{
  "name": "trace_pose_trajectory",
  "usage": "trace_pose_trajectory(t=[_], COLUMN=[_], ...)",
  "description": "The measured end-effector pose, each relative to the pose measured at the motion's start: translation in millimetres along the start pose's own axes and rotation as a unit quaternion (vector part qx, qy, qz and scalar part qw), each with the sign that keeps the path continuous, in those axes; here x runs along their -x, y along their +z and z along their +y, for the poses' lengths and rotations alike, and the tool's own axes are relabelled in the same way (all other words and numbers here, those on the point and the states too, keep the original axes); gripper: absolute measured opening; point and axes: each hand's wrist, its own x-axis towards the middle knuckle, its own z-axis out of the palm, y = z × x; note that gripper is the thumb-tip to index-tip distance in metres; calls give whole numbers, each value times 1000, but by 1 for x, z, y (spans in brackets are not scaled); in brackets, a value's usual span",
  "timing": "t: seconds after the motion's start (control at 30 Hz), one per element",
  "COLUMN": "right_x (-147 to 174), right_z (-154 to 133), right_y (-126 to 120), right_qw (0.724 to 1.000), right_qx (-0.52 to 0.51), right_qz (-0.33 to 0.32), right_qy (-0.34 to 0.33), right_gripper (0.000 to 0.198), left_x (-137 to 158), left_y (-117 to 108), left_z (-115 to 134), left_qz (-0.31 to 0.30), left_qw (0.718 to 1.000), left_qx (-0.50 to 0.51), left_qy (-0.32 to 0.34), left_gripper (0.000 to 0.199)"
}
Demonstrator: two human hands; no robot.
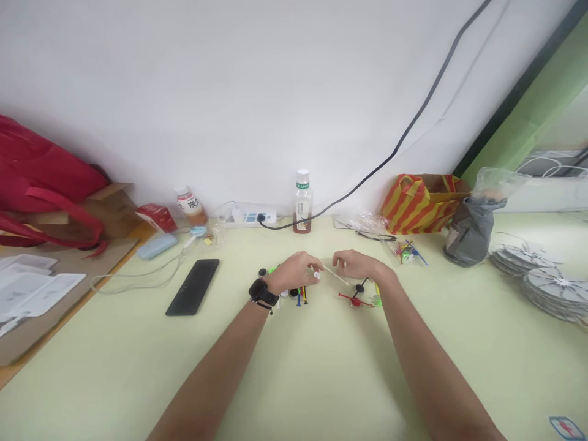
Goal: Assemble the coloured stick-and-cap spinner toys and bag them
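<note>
My left hand (298, 271), with a black watch on its wrist, pinches a small white round piece (316, 277) between thumb and fingertips. Across from it, my right hand (356, 264) has its fingers curled at a thin white stick (342, 280) that slants through the gap between the hands. Below the right hand lie a red piece with thin arms (355, 302) and a similar black piece (359, 288). Beneath the left hand, small blue, yellow and black parts (302, 296) are scattered, partly hidden by the hand and wrist.
A black phone (192, 288) lies to the left. Along the wall stand a power strip (252, 215), a drink bottle (303, 202) and a striped bag (420, 202). A small bag of coloured parts (408, 252) and stacked white discs (558, 291) are on the right.
</note>
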Motion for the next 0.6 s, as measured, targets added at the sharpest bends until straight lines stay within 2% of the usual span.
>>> trace_pose_trajectory(t=[0.07,0.23,0.3,0.4,0.5,0.6], right_x=[9,23,25,28,34,39], right_z=[8,25,30,31,22,2], right_y=[-9,-23,-25,-29,-37,-42], right_qw=[1000,986,982,984,990,989], right_qx=[3,-17,-24,-42,-72,-142], right_qz=[-18,-161,-181,-165,-109,-34], right_qy=[7,38,51,59,53,-16], right_gripper=[18,30,29,22,17,16], left_x=[1,2,3,3,3,2], left_y=[0,1,-1,-8,-18,-24], left_z=[-5,-15,-15,-9,1,16], left_qz=[-1,8,12,32,63,87], left_qw=[1000,998,999,999,998,996], left_qx=[-27,-53,-48,-34,-16,33], left_qy=[-16,-25,-21,-19,-12,14], left_gripper=[16,14,18,21,21,22])
